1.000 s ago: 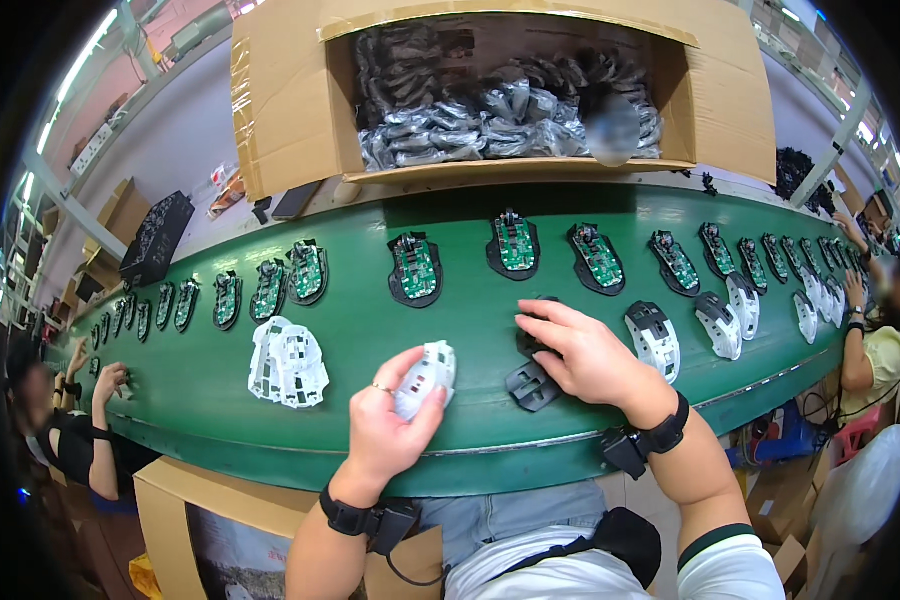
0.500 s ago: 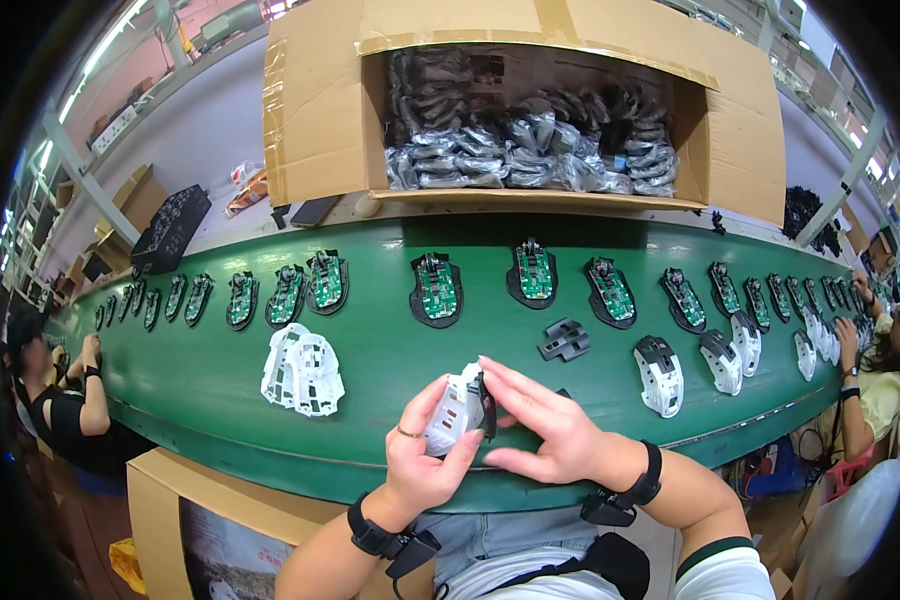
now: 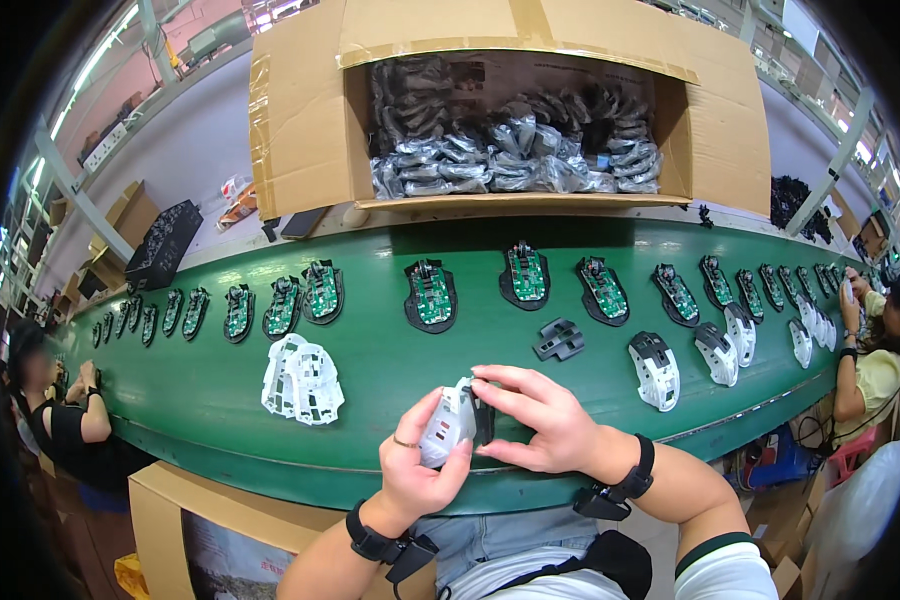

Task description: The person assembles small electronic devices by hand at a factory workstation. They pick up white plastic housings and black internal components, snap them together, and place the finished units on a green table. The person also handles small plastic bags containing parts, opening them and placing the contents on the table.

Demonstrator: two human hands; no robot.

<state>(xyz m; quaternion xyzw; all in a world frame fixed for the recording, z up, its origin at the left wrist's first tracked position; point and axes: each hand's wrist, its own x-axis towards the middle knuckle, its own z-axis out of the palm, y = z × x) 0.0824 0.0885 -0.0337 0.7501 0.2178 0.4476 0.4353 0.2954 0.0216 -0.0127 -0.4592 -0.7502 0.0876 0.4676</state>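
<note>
Between the thumb and fingers of my left hand (image 3: 416, 468), a white mouse shell (image 3: 444, 436) is held up on edge above the belt's near side. My right hand (image 3: 550, 422) grips a black plastic cover piece (image 3: 484, 418) from the right, thumb below and fingers above, pressed against the shell. How the two parts fit at the seam is hidden by my fingers. Several loose white mouse shells (image 3: 304, 382) lie in an overlapping pile to the left. Beyond my right hand rest dark grey cover pieces (image 3: 559, 340). White shells with dark covers (image 3: 655, 372) lie farther right.
A row of black mouse bases with green circuit boards (image 3: 431, 296) runs along the green belt (image 3: 390, 355). Behind it, an open cardboard box (image 3: 515, 203) holds bagged dark parts. One person (image 3: 80, 410) works at far left, another (image 3: 860, 370) at far right.
My right fingers have closed around the black cover piece at the shell's side. Both hands sit slightly lower, and the view has shifted a little. The right-hand person now lifts a pale part.
</note>
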